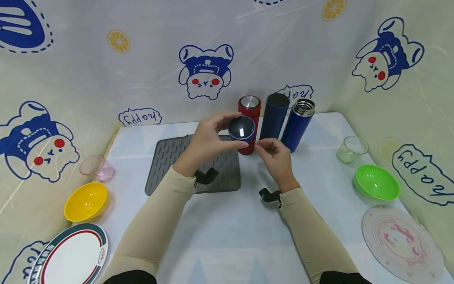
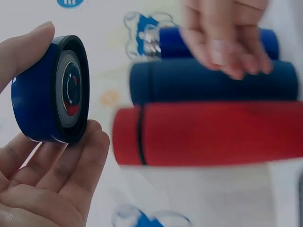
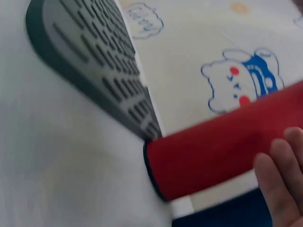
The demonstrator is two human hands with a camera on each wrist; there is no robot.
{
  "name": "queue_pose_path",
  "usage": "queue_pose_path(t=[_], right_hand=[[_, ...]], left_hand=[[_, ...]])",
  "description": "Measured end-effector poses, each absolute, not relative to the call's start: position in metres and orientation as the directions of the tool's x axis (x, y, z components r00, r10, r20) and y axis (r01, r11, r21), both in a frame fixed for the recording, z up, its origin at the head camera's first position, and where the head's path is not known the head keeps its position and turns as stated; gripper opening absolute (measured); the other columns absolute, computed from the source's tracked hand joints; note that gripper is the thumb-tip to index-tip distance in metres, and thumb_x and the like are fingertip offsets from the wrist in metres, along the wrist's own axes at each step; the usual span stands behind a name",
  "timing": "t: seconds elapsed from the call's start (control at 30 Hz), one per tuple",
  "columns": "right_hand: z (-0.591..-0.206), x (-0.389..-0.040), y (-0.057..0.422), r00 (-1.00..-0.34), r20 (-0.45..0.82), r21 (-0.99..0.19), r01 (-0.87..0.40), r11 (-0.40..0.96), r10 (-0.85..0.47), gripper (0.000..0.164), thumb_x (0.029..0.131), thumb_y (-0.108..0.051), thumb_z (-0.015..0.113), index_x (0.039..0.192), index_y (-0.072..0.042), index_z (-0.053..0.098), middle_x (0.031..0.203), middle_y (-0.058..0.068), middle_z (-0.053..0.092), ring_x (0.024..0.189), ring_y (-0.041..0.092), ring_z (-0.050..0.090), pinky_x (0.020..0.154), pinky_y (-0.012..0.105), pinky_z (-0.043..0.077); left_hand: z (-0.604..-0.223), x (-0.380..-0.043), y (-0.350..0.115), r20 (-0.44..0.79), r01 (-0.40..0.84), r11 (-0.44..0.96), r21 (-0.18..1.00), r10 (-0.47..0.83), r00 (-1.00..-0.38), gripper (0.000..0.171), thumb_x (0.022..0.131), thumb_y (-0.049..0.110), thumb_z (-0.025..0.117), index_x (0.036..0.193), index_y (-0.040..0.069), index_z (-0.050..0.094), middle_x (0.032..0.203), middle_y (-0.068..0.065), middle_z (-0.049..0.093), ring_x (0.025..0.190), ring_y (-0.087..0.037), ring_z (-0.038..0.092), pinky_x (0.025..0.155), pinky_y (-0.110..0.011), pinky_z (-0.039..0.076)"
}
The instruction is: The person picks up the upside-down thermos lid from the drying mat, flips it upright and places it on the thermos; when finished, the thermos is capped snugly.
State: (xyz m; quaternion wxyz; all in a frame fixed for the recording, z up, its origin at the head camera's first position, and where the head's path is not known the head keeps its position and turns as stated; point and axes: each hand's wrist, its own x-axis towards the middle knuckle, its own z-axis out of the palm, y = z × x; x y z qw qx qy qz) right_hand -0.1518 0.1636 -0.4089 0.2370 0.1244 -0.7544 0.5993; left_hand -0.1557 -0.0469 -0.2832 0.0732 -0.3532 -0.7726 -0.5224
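Observation:
My left hand (image 1: 209, 138) pinches a blue flask lid (image 1: 242, 128) between thumb and fingers, its glossy top facing up. The left wrist view shows the lid's (image 2: 71, 90) underside with a ring-shaped seal. Behind the lid stands a red flask (image 1: 249, 103) with a silver-topped cap. Beside it are a dark blue flask (image 1: 274, 114) and a brighter blue flask (image 1: 298, 122) whose steel mouth is uncovered. My right hand (image 1: 276, 159) hovers in front of the flasks with loosely bent fingers and holds nothing. In the right wrist view its fingers (image 3: 279, 179) are near the red flask.
A grey ribbed mat (image 1: 223, 177) lies under my left forearm. On the left are a pink glass (image 1: 103, 172), a yellow bowl (image 1: 86, 201) and a white plate (image 1: 71, 256). A clear glass (image 1: 351, 152), a green bowl (image 1: 376, 182) and a pink-patterned plate (image 1: 400, 240) stand right.

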Motion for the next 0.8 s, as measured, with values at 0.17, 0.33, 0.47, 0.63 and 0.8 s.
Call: queue_pose_path(t=[0.17,0.33,0.47,0.63,0.8], right_hand=[[-0.413,-0.153,0.178,-0.801,0.528,-0.844,-0.457,0.281,0.282,0.017,0.086,-0.003,0.067,0.095,0.009,0.061,0.089,0.017,0.062,0.076,0.024,0.060,0.070,0.026,0.051],[-0.422,-0.162,0.197,-0.681,0.545,-0.838,-0.436,0.327,0.489,0.023,0.085,-0.008,0.069,0.089,0.012,0.057,0.081,0.018,0.058,0.067,0.023,0.054,0.059,0.023,0.045],[-0.435,-0.173,0.213,-0.584,0.507,-0.860,-0.393,0.326,0.634,0.035,0.082,-0.015,0.074,0.090,0.011,0.052,0.082,0.019,0.054,0.070,0.023,0.052,0.063,0.025,0.043],[-0.447,-0.181,0.226,-0.515,0.482,-0.873,-0.356,0.334,0.709,0.046,0.074,-0.026,0.081,0.097,0.003,0.053,0.089,0.013,0.053,0.078,0.024,0.050,0.070,0.029,0.043],[-0.452,-0.185,0.233,-0.590,0.446,-0.895,-0.303,0.328,0.673,0.060,0.070,-0.032,0.083,0.115,-0.006,0.051,0.109,0.006,0.051,0.098,0.024,0.049,0.085,0.031,0.042]], left_hand=[[-0.263,-0.165,-0.015,0.520,0.659,0.139,0.739,0.504,-0.689,0.063,0.069,0.009,0.084,0.124,-0.003,0.055,0.120,-0.012,0.056,0.106,-0.016,0.056,0.090,-0.026,0.045],[-0.262,-0.190,0.019,0.468,0.619,0.168,0.767,0.512,-0.720,0.066,0.070,0.024,0.085,0.127,0.008,0.057,0.118,0.001,0.059,0.101,-0.008,0.056,0.085,-0.022,0.045],[-0.260,-0.210,0.046,0.377,0.555,0.233,0.798,0.526,-0.763,0.069,0.069,0.033,0.084,0.129,0.019,0.055,0.119,0.010,0.057,0.103,-0.004,0.053,0.083,-0.018,0.045],[-0.257,-0.227,0.074,0.288,0.503,0.309,0.807,0.538,-0.792,0.071,0.070,0.032,0.084,0.132,0.020,0.052,0.122,0.008,0.054,0.103,-0.005,0.053,0.081,-0.014,0.044],[-0.259,-0.243,0.094,0.237,0.506,0.400,0.764,0.556,-0.797,0.074,0.069,0.035,0.084,0.133,0.018,0.051,0.123,0.008,0.054,0.103,-0.004,0.052,0.082,-0.012,0.043]])
